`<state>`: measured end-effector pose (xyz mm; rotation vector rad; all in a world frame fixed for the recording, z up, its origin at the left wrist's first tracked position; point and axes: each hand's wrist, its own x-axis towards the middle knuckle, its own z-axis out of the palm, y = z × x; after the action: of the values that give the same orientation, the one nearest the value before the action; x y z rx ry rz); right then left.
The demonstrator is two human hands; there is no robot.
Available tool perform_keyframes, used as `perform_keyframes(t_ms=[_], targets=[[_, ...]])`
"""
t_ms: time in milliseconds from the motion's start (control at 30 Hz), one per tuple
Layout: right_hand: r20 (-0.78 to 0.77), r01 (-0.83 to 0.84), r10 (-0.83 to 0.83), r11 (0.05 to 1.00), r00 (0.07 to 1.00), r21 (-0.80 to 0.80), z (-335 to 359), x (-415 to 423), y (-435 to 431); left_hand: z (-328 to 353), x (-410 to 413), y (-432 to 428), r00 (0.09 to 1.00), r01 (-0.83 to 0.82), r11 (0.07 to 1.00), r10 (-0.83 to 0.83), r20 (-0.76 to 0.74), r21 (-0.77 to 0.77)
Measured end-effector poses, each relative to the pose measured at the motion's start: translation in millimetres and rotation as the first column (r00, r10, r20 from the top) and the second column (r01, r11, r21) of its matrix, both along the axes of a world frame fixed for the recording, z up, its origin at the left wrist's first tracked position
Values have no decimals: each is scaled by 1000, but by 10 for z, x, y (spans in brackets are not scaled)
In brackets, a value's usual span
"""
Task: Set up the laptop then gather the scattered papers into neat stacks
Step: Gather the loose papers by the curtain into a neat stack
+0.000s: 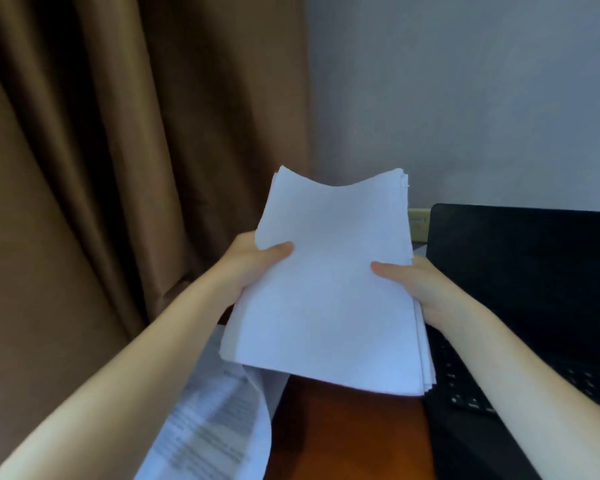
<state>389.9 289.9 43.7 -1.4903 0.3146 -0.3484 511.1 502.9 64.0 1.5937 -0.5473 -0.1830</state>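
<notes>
The laptop (520, 271) stands open on the table (354, 434) at the right, screen dark, so the set-up step looks done. A thick stack of papers (329, 289) is held above the table, its edges roughly squared. Printed sheets (215, 420) lie loose and curled at lower left, not yet gathered. The left hand (253, 265) and right hand (416, 285) each grip one side of the stack, thumbs on top.

Both forearms (136, 341) are extended forward and raised, converging toward the centre. The left edge of the stack (326, 306) is gripped by the left hand (253, 263), with the thumb laid on the top sheet. The right edge is gripped likewise by the right hand (420, 289).
</notes>
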Motion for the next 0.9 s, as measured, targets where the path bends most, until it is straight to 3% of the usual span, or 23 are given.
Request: perform_keyframes(t_ms=[133,267,467,633,700,833,900], targets=[[47,101,-103,994,994,44,-54,-75,290,-123,-40,297,973,-221,952,199,120,211],[92,223,-226,974,970,37,-139,-43,414,-836,-38,605,963,-244,922,267,-36,299],[115,368,-378,924,918,101,-248,-40,457,-1265,-63,824,947,-243,856,108,302,457],[132,339,-361,926,923,165,-237,-175,481,-1255,-85,870,957,-169,801,-7,291,574],[121,308,-333,933,935,186,-297,-270,507,-1218,-85,955,963,-182,713,-11,270,677],[74,272,-297,932,952,238,-467,-476,620,-1068,-242,1251,967,-253,450,78,244,856],[39,269,-287,930,957,251,-548,-561,691,-1014,-312,1398,971,-238,402,95,218,884]])
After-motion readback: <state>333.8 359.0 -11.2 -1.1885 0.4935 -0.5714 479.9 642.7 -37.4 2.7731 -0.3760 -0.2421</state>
